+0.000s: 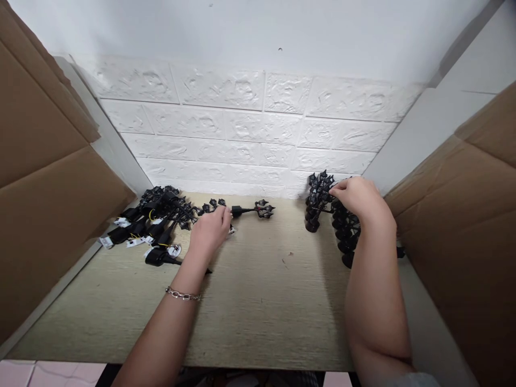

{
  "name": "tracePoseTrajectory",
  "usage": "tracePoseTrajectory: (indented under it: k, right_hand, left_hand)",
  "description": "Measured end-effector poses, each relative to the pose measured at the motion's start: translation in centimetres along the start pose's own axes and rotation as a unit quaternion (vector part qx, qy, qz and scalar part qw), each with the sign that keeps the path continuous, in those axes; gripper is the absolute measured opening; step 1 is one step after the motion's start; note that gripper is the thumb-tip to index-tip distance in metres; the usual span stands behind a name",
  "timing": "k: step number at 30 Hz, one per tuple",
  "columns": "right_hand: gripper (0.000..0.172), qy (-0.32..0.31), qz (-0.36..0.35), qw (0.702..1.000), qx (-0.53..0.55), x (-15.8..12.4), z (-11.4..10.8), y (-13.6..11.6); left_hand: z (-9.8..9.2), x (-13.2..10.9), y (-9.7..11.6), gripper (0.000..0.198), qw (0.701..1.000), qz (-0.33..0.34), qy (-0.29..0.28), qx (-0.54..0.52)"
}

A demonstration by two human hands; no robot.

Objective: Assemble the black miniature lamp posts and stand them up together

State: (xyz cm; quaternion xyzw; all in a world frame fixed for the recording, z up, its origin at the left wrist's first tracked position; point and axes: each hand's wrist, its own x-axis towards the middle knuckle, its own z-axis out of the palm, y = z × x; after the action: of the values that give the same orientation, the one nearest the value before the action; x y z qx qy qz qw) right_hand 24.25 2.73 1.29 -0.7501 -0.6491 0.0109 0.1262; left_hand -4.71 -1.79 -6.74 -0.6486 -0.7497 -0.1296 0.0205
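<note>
My left hand [210, 230], with a chain bracelet at the wrist, is closed at the base end of a black miniature lamp post [245, 210]. That lamp lies sideways, its cluster of lantern heads pointing right. My right hand [358, 198] pinches at the top of a black miniature lamp post [323, 185] in the standing group at the right. Its fingertips are by the lantern heads; the back of the hand and forearm hide part of the group. Left of my left hand lies a tangled pile of similar lamps [155, 215] with round bases, yellow wires and white tags.
One lamp with a black base [153, 258] lies nearer me, partly behind my left forearm. A white brick-pattern wall [242, 126] closes off the back of the wooden table [262, 306]. Cardboard sheets [48, 215] stand along both sides.
</note>
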Motion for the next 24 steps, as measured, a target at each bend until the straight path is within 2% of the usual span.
tracePoseTrajectory:
  k: [5,12,19,24]
  right_hand:
    - [0.022,0.018,-0.006,1.0,0.022,-0.7,-0.7,0.0]
    - [0.026,0.062,-0.027,0.995,0.068,-2.3,-1.9,-0.3]
    - [0.025,0.069,-0.05,0.988,0.126,-3.7,-3.2,-1.3]
    - [0.026,0.07,-0.076,0.981,0.163,-4.3,-3.5,-1.9]
  left_hand:
    - [0.4,0.5,-0.9,0.041,0.999,-0.035,-0.034,-0.007]
    - [2.2,0.8,-1.4,0.047,0.99,-0.014,-0.122,-0.068]
    - [3.2,1.0,-1.7,0.034,0.988,-0.002,-0.113,-0.103]
    - [3.8,1.3,-1.9,0.035,0.986,0.002,-0.096,-0.139]
